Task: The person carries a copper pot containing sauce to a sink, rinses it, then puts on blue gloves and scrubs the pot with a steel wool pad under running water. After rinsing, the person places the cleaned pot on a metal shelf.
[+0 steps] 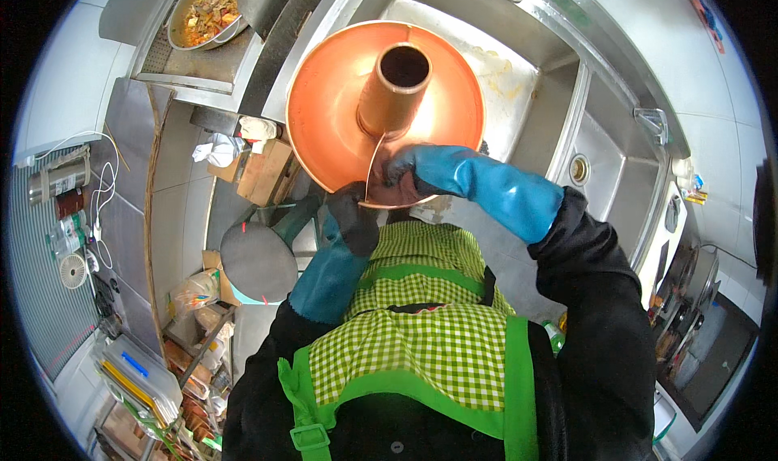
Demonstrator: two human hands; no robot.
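Observation:
A copper hot pot (328, 90) with a tall central chimney (392, 105) is tilted towards me over the front edge of the steel sink. A thin copper divider (372, 166) runs from the chimney to the near rim. My left hand (352, 218), in a blue rubber glove with a dark palm, grips the near rim beside the divider's end. Inside the pot, to the right of that divider, my right hand (406, 168) in a matching glove presses down with curled fingers. Whether it holds anything is hidden by the glove and shadow.
Sink basins (504, 78) lie beyond and right, with a drain (579, 169) in the smaller one. A pan of cooked food (213, 11) stands at the upper left. On the left are a round stool (258, 260) and cardboard boxes (264, 172). Stacked pans (687, 303) stand at far right.

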